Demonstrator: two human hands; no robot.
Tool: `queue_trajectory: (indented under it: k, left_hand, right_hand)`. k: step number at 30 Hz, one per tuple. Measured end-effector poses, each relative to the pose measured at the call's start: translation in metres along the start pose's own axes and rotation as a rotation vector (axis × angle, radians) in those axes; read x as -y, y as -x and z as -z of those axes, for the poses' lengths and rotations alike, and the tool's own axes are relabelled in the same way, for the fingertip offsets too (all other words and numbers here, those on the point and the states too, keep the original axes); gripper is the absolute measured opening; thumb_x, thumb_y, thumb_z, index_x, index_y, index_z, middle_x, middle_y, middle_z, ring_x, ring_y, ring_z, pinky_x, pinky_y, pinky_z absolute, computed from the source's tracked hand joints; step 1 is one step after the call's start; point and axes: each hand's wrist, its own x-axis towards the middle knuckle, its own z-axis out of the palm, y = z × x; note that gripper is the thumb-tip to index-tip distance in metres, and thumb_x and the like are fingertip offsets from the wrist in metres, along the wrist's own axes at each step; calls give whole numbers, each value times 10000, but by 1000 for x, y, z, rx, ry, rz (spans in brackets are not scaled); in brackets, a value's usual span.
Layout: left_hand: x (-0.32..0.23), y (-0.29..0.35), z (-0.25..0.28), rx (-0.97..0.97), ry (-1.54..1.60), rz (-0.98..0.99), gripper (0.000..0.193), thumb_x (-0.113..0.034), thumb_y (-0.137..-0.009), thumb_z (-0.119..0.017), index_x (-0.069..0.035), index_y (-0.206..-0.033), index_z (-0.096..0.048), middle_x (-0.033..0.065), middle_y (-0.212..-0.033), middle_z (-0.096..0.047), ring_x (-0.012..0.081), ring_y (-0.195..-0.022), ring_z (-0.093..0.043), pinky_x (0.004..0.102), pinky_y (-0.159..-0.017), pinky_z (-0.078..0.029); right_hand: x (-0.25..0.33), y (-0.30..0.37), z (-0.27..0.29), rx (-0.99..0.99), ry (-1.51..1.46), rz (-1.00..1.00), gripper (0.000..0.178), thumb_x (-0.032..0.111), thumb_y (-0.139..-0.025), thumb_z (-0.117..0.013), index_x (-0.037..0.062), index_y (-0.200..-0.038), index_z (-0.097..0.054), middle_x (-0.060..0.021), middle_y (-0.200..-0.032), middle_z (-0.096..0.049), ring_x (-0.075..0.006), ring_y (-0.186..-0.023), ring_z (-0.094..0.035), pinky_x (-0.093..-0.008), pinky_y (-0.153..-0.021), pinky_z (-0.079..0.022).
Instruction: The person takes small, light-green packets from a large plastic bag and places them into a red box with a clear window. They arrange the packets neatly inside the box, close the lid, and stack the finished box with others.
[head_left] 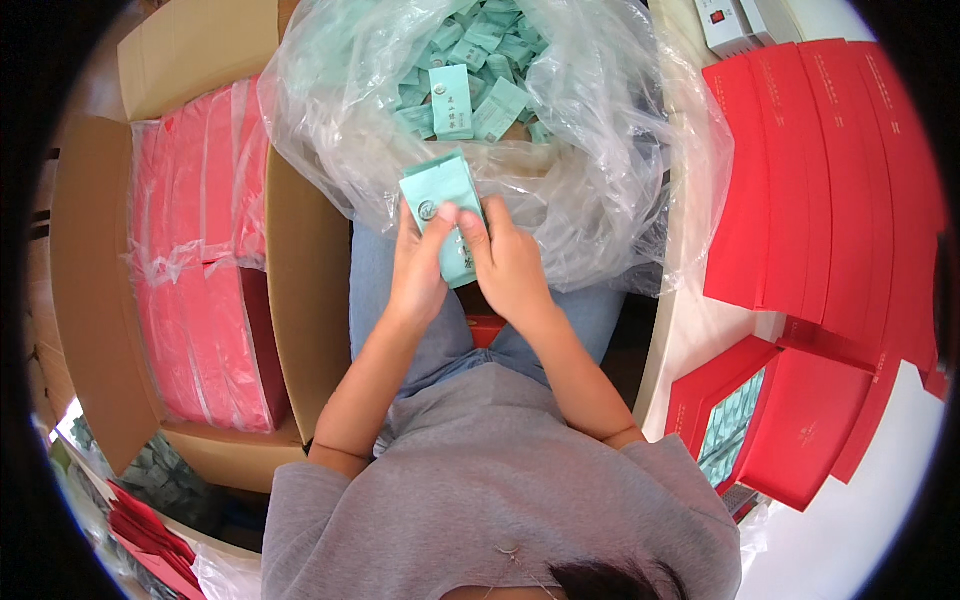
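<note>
Both my hands are closed around a small stack of flat teal sachets (441,184), held over my lap. My left hand (416,262) grips the stack's left side with its thumb across the front. The right hand (512,262) closes on the other side, its thumb against the lower front. Most of my fingers are hidden behind the stack. Just beyond, a large clear plastic bag (602,205) lies open with many loose teal sachets (487,38) inside. One sachet (452,103) lies face up near the bag's mouth.
At left stands an open cardboard box (92,270) with plastic-wrapped red boxes (200,330). On the right-hand table (655,385) lie overlapping red boxes (800,180) and an open red gift box (822,425) holding sachets. A grey device (735,28) with a red switch sits behind.
</note>
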Motion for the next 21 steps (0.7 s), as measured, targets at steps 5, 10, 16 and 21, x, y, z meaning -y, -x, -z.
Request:
queue_trajectory:
  k: [5, 10, 16, 21]
  left_hand:
    - [-11, -21, 33, 272, 357, 230, 510, -198, -897, -543, -25, -1358, -409, 107, -1301, -553, 234, -1189, -529, 380, -978, -446]
    - [-19, -36, 49, 242, 403, 195, 453, -160, -898, -528, 7, -1313, -458, 147, -1246, -577, 276, -1210, -520, 393, -970, -461]
    - [-17, -40, 57, 359, 491, 300, 378, -272, -882, -546, -9, -1154, -536, 95, -1008, -599, 203, -888, -589, 336, -805, -506]
    - [-12, -40, 61, 291, 310, 410, 472, -385, -935, -495, -18, -1232, -488, 101, -1088, -586, 173, -844, -575, 316, -773, -509]
  right_hand:
    - [-16, -26, -3, 170, -57, 33, 426, 401, -978, -434, -7, -1065, -514, -204, -784, -627, -377, -764, -621, -433, -665, -458]
    - [-70, -115, 18, -283, -3, -141, 448, 415, -927, -513, -17, -989, -613, -111, -868, -657, -228, -785, -621, -336, -713, -461]
    - [-140, -173, 1, -322, 77, -188, 330, 290, -867, -630, -30, -950, -633, -115, -861, -671, -190, -691, -618, -322, -653, -481]
    - [-51, -112, 1, -547, -13, -12, 197, 96, -810, -638, -19, -970, -625, -136, -947, -682, -230, -862, -653, -325, -755, -497]
